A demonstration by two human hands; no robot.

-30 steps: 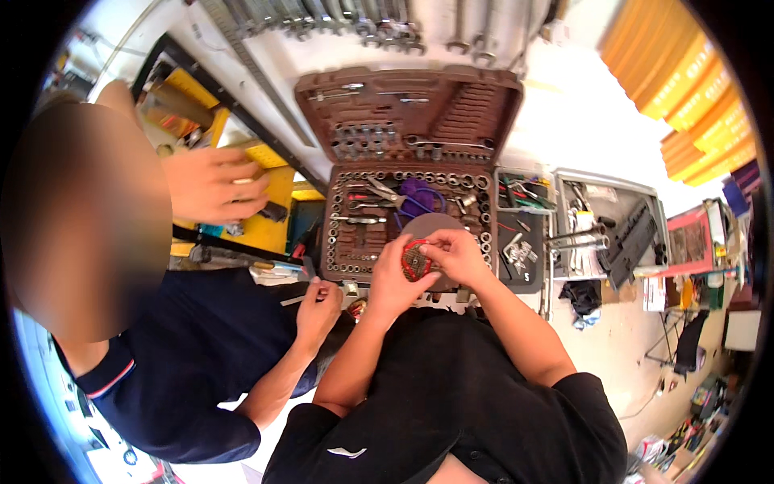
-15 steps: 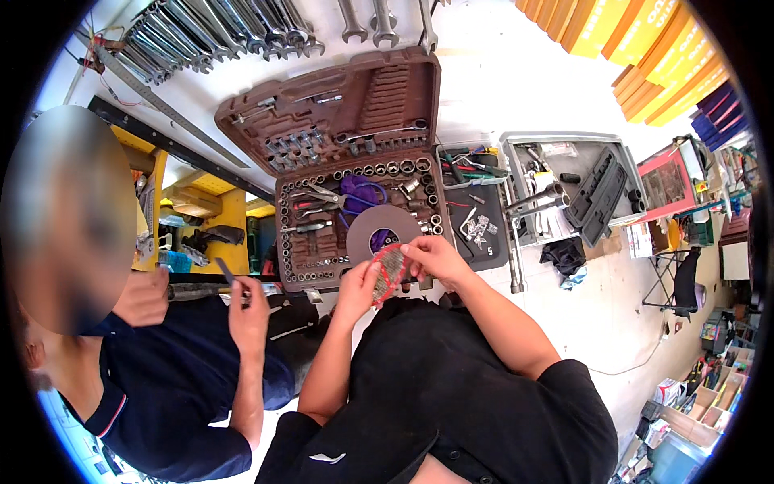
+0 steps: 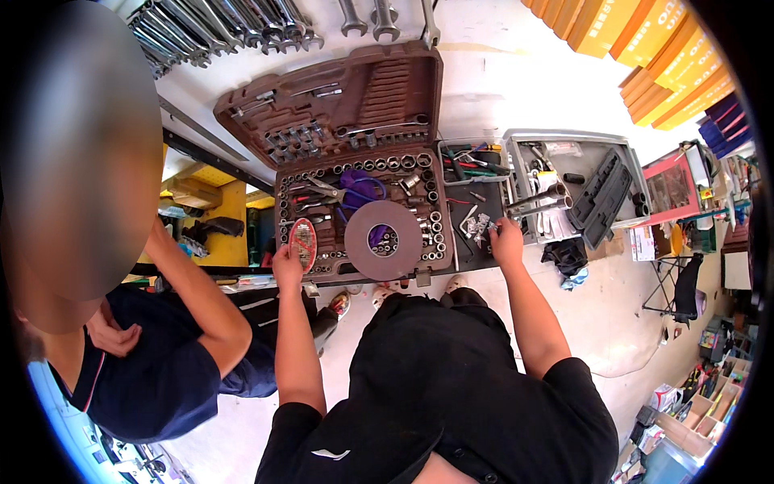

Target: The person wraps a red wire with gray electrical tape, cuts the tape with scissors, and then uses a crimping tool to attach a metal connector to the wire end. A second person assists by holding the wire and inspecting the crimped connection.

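Note:
My left hand [image 3: 287,268] grips the lower edge of a flat round piece with a red rim and mottled grey face [image 3: 303,244]. It is held tilted over the left front of a brown socket set case [image 3: 352,277]. Beside it, a brown grinding disc [image 3: 353,243] with a large centre hole lies on the sockets. At the right, my right hand [image 3: 507,244] is over the edge of a dark tray [image 3: 472,260], its fingers drawn together beside small loose silver metal pieces [image 3: 480,227]. What those fingertips hold, if anything, is too small to make out.
Purple-handled scissors [image 3: 351,194] lie across the case, whose lid [image 3: 387,89] stands raised. A grey drawer [image 3: 508,149] with tools and a black plastic case adjoins on the right. Another person [image 3: 173,355] is close on my left. Wrenches [image 3: 242,24] hang above.
My hands have parted. The left carried the red-rimmed piece leftward over the case; the right let go of it and moved right to the metal pieces. The other person has shifted and raised an arm.

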